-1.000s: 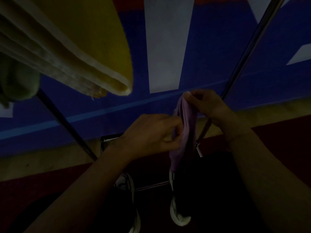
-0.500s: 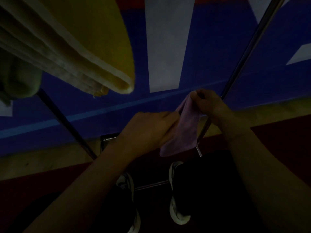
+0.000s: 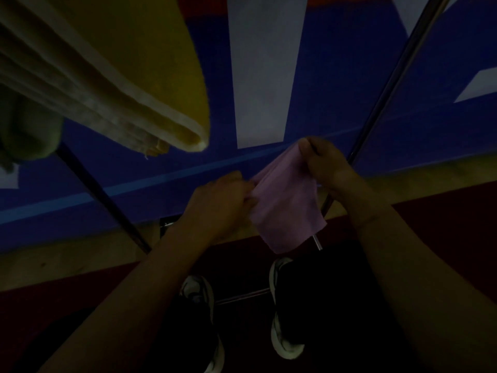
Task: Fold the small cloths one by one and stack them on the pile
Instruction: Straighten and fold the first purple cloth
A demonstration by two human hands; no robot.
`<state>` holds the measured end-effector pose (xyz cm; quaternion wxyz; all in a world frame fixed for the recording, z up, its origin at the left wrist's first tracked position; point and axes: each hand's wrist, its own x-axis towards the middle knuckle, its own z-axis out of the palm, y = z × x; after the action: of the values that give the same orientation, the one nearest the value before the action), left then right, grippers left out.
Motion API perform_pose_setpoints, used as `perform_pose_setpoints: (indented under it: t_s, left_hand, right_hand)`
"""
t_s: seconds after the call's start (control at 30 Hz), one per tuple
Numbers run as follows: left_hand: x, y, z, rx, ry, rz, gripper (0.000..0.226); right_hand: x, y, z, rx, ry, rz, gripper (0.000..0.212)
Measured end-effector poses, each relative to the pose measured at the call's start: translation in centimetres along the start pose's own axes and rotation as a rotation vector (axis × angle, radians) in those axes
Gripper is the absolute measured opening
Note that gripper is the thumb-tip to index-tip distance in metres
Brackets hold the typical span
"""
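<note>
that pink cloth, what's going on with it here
A person is holding a small pink cloth up in the air with both bare hands. The right hand pinches its top corner and the left hand grips its left edge, so the cloth hangs spread between them above the person's shoes. It is not yet on the pile: the stack of folded yellow cloths sits up at the left. The scene is dim, so finer folds are hard to make out.
</note>
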<state>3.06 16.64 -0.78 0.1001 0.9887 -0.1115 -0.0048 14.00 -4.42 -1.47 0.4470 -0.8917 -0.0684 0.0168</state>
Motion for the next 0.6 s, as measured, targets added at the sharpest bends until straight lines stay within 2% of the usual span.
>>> perform_pose_setpoints:
  t_s: [0.1, 0.23, 0.37, 0.47, 0.6]
  left_hand:
    - [0.5, -0.6, 0.4, -0.059, -0.045, -0.026, 0.035]
    - [0.1, -2.0, 0.9, -0.105, 0.095, -0.014, 0.038]
    - [0.3, -3.5, 0.4, -0.231, 0.133, -0.042, 0.066]
    - [0.2, -4.1, -0.3, -0.335, 0.212, -0.089, 0.061]
    - [-0.2, -4.3, -1.3, -0.176, 0.319, -0.149, 0.048]
  right_hand:
    - [-0.1, -0.5, 0.2, -0.004, -0.001, -0.06, 0.038]
    - [-0.2, -0.4, 0.1, 0.07, 0.017, -0.065, 0.035]
    - [-0.3, -0.6, 0.0, 0.072, 0.031, -0.109, 0.035]
    - [-0.5, -1.1, 0.0, 0.024, 0.019, -0.138, 0.038]
    - [-0.8, -1.2, 0.1, 0.016, 0.0, -0.185, 0.024]
